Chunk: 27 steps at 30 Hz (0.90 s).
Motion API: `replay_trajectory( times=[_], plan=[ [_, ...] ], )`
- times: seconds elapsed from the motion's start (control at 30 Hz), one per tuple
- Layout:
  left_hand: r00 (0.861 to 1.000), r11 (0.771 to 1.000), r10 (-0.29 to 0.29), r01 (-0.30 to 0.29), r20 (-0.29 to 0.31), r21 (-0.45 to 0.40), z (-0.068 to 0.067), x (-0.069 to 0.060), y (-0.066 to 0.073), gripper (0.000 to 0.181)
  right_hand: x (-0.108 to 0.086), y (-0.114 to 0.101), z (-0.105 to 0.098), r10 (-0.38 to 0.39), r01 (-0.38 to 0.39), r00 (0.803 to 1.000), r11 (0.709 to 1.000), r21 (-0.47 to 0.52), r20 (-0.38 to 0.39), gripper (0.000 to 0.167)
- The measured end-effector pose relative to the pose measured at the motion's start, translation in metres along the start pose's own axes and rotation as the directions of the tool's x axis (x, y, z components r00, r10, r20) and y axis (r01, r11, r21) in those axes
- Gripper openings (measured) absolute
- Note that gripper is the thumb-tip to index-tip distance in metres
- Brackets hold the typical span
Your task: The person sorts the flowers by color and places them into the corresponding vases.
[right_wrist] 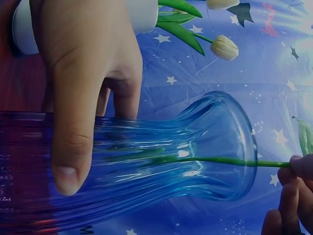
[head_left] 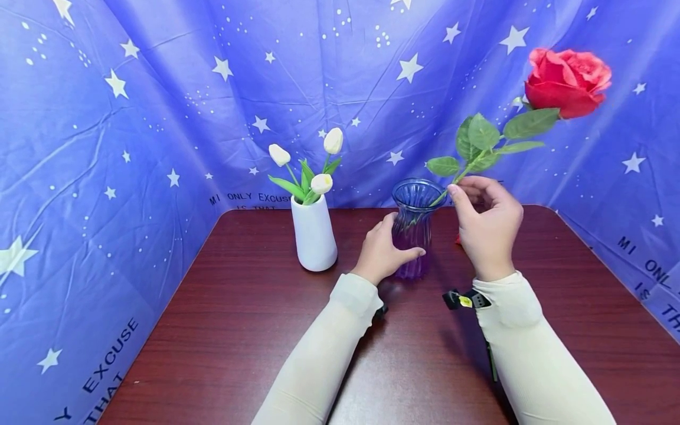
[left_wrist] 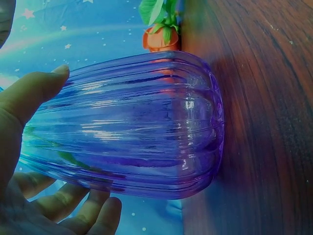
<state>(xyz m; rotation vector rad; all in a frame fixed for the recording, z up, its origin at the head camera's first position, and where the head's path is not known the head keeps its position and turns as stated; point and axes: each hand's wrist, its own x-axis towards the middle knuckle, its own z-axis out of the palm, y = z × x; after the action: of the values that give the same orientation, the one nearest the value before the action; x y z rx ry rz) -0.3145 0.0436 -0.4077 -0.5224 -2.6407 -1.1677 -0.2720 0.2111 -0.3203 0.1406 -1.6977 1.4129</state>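
My left hand (head_left: 379,251) holds a ribbed blue-purple glass vase (head_left: 414,233) by its side, thumb on the near face and fingers round the far side. The vase stands upright on the table. Between thumb and fingers, my right hand (head_left: 491,221) pinches the stem of a large red rose (head_left: 568,82) just above the vase's mouth. The rose leans to the upper right, leaves above the hand. In the right wrist view, its green stem (right_wrist: 215,160) passes through the flared rim into the vase; where it ends inside is unclear.
Left of the glass vase stands a white vase (head_left: 314,236) with white tulips (head_left: 321,184). A second flower (left_wrist: 161,38) lies beyond the glass; its stem (head_left: 491,361) shows beside my right sleeve. A starry blue cloth (head_left: 372,106) surrounds the brown table (head_left: 255,330).
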Motion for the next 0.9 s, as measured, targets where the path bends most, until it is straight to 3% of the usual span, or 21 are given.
replay_trajectory(
  times=[0.2,0.43,0.9],
  plan=[
    [1.0,1.0,0.015,-0.015,0.012,-0.012,0.003,0.0,0.001,0.094,0.003,0.006,0.006,0.007,-0.008,1.0,0.999,-0.033,-0.01,0.019],
    [1.0,1.0,0.013,-0.013,0.005,-0.003,0.001,-0.001,0.002,0.094,0.005,0.013,0.015,0.047,-0.041,0.998,0.986,-0.161,0.038,0.017],
    [1.0,0.999,0.024,-0.024,0.004,0.022,0.0,0.0,-0.002,0.095,0.004,0.018,0.016,0.066,-0.04,0.993,0.969,-0.245,0.096,0.018]
  ],
)
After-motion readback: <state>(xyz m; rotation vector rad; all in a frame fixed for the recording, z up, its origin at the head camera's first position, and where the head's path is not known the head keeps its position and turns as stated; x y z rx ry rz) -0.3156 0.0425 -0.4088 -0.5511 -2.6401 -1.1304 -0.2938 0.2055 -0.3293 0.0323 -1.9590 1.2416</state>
